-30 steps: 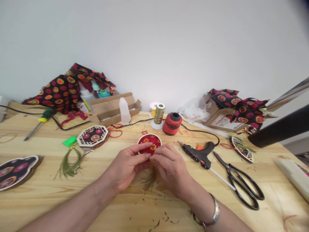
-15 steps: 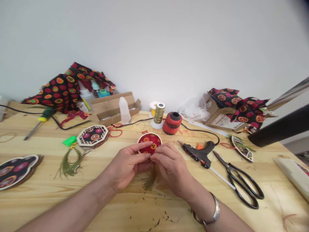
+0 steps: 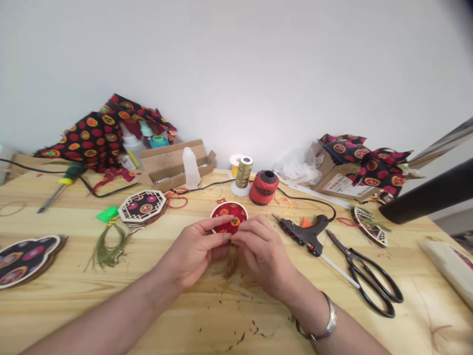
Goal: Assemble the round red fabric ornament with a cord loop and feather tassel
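Both my hands are at the middle of the wooden table. My left hand (image 3: 194, 254) grips the lower left edge of a round red patterned fabric disc (image 3: 229, 213) with a white rim. My right hand (image 3: 262, 254) pinches the disc's lower edge, where a thin bunch of green feather strands (image 3: 231, 263) hangs down. My fingers hide the lower part of the disc and the top of the strands. A silver bangle (image 3: 327, 318) circles my right wrist.
A hot glue gun (image 3: 305, 234) and black-handled scissors (image 3: 369, 286) lie to the right. Red and gold thread spools (image 3: 263, 187) stand behind. Lattice-framed fabric pieces (image 3: 142, 208), a feather tassel (image 3: 105, 252) and a screwdriver (image 3: 64, 185) lie left. Feather bits dot the table's front.
The feather strands below my hands now hang in a tighter, shorter bunch. My hands stay on the disc, and the whole scene sits slightly higher in the picture.
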### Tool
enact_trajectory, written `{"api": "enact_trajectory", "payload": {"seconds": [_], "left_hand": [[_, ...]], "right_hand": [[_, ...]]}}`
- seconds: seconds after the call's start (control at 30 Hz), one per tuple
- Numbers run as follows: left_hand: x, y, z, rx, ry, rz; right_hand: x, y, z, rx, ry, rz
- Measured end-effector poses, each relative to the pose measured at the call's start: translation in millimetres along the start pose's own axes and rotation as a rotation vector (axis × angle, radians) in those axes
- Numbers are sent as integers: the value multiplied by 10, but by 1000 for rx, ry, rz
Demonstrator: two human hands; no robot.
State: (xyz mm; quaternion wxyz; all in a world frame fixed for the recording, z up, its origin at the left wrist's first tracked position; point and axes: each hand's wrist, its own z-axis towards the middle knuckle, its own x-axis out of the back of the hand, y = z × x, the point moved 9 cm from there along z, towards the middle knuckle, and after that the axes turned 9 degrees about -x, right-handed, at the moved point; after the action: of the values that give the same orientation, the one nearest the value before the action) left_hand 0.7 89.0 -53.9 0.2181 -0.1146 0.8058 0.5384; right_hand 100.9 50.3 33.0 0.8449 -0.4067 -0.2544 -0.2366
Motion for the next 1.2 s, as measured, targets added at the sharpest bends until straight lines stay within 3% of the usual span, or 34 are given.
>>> {"api": "enact_trajectory", "payload": {"seconds": [0.47,1.2], "left_hand": [[-17,11,4,-29,-34,17],[11,-22,11,-18,-42,47]], "right_hand": [[32,91,7,-141,58,-18],[36,82,27,-162,41,-13]]}}
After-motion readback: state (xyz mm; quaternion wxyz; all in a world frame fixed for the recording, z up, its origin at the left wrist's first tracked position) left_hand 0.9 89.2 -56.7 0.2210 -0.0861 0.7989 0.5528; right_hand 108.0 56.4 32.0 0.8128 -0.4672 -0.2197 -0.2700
